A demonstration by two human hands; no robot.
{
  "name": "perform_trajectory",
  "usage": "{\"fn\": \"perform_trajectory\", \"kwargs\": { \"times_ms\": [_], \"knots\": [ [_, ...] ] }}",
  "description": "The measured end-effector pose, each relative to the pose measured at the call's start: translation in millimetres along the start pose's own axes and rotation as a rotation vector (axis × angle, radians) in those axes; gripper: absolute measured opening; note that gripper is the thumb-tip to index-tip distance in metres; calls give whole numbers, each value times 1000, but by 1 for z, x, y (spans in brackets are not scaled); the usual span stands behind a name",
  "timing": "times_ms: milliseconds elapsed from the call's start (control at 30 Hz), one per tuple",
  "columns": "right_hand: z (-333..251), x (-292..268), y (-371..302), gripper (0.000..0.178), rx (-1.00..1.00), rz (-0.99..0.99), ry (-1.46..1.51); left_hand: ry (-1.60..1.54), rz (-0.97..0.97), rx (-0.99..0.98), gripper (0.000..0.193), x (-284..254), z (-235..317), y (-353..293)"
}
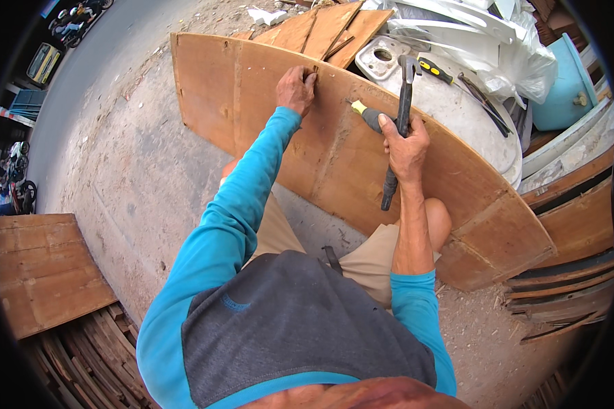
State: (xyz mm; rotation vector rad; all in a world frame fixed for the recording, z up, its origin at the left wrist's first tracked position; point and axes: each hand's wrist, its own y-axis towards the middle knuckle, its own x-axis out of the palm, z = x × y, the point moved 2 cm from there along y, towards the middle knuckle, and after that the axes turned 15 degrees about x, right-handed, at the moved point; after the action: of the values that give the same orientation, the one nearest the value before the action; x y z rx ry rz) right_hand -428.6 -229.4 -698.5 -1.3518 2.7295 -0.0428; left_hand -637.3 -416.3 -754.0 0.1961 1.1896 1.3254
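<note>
A large brown plywood panel (266, 102) stands on edge before me, leaning across my knees. At its upper edge, my left hand (296, 90) has its fingers pinched together against the wood; whatever they grip is too small to make out. My right hand (408, 146) is closed around a dark-handled hammer (389, 189), its metal head pointing up and away. The same hand also holds a tool with a yellow and grey handle (370, 118), lying across the hammer shaft and pointing left. Part of that tool is hidden by the hand.
Beyond the panel are loose wooden boards (320, 31), a round whitish tabletop (457, 116) bearing a yellow-black screwdriver (435, 70) and pliers (486, 102), plus a blue container (563, 85). Stacked wood (566, 293) lies right. Another panel (44, 266) lies left, near a road (109, 61).
</note>
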Motion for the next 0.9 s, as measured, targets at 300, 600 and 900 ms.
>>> {"fn": "perform_trajectory", "kwargs": {
  "times_ms": [300, 600, 900],
  "knots": [
    [9, 7, 0, 36, -19, -14, -38, -61, -137, -219, 24, -8, -6, 4],
    [5, 51, 13, 37, -254, 83, -171, -273, 2, -304, 23, -13, 15, -4],
    [-27, 100, 4, 36, -409, 215, -347, -459, 122, -209, 31, -12, 35, -19]
  ]
}}
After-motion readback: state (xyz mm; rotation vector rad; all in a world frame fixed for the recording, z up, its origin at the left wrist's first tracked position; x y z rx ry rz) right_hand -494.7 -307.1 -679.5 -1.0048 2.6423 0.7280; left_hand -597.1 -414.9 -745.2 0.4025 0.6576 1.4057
